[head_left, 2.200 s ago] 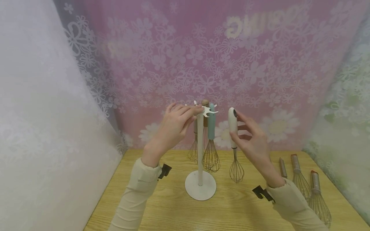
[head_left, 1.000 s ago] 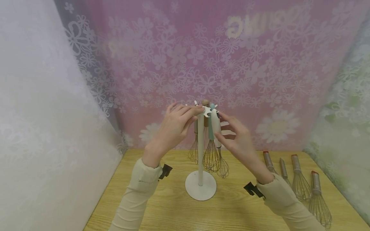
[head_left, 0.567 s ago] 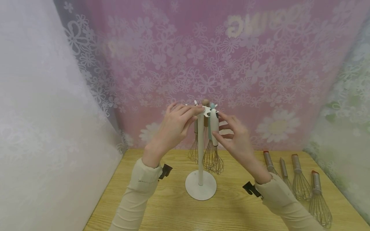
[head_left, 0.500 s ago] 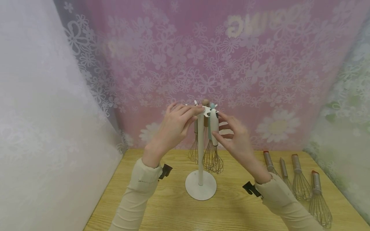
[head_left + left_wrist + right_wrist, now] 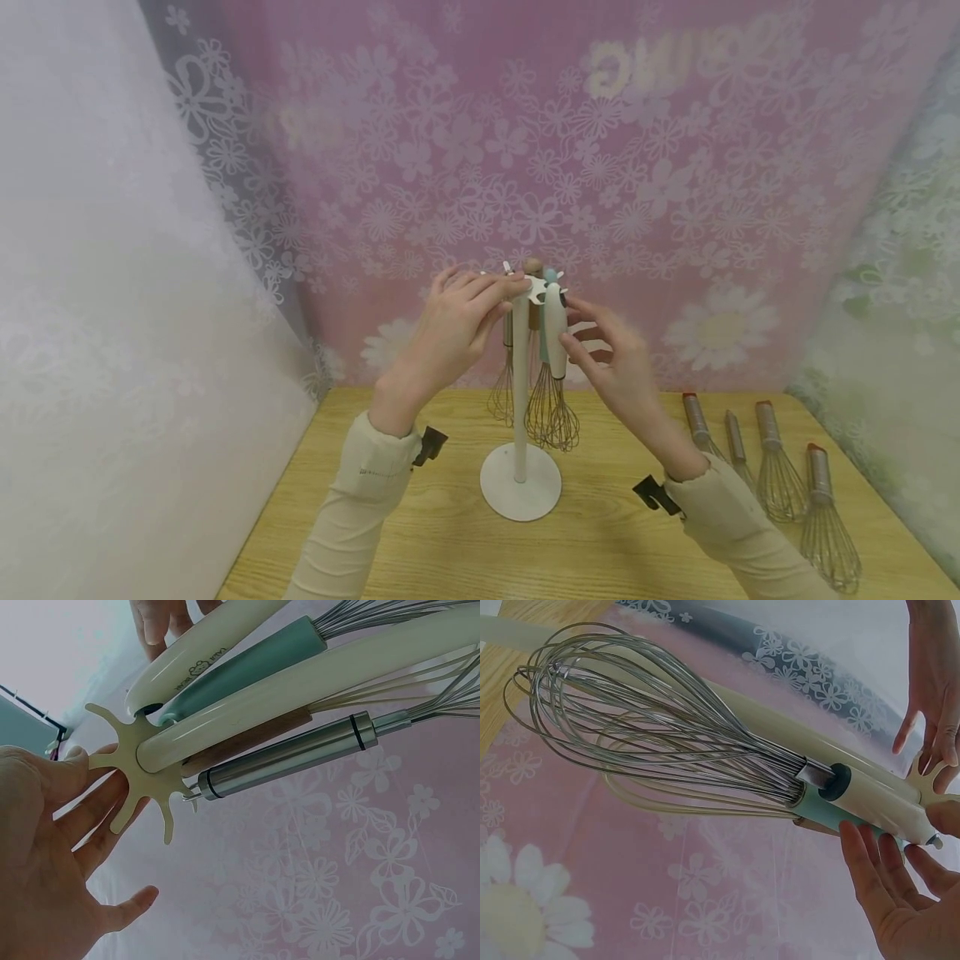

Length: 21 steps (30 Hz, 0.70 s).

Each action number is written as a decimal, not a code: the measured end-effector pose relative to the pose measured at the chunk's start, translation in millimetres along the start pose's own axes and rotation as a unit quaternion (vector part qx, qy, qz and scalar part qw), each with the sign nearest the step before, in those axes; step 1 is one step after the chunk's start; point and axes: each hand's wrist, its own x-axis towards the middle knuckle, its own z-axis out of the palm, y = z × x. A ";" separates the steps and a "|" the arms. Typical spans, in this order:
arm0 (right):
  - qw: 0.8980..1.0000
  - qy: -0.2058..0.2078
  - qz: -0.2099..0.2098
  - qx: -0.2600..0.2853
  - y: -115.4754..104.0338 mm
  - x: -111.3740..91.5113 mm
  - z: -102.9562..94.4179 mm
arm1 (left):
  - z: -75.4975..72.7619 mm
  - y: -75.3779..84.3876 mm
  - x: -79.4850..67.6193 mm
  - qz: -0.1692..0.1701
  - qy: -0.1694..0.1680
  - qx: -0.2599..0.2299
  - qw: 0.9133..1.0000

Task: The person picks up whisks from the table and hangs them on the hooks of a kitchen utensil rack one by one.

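A white stand [image 5: 521, 400] with a round base has a hook rack [image 5: 139, 757] of prongs on top. My left hand [image 5: 457, 325] holds the rack at its top, thumb by one prong and fingers behind it. A white-handled whisk [image 5: 556, 329] hangs upright on the right side of the rack. My right hand [image 5: 611, 346] is beside that handle, its fingers loosely spread and the thumb off its front. Behind hang a teal-handled whisk [image 5: 255, 671], a wooden-handled whisk [image 5: 244, 742] and a steel-handled whisk [image 5: 289, 755].
Several metal-handled whisks, one of them the front whisk [image 5: 828, 525], lie on the right of the wooden table [image 5: 450, 542]. A pink flowered cloth [image 5: 420, 167] stands behind the table, and a pale cloth [image 5: 150, 333] borders the left side.
My right hand has carried the white-handled whisk left to the rack, then loosened, the thumb drawing back to the right. The whisk stays hanging there. My left hand has kept its place.
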 end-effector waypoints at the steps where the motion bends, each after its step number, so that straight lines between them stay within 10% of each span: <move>1: 1.000 0.001 0.002 0.006 -0.1 -0.2 -0.5 | 0.2 0.0 0.2 0.001 0.001 -0.001 1.000; 21: 0.999 0.014 0.002 0.032 9.6 -5.9 -9.9 | 0.7 0.3 0.9 0.003 0.005 0.006 1.000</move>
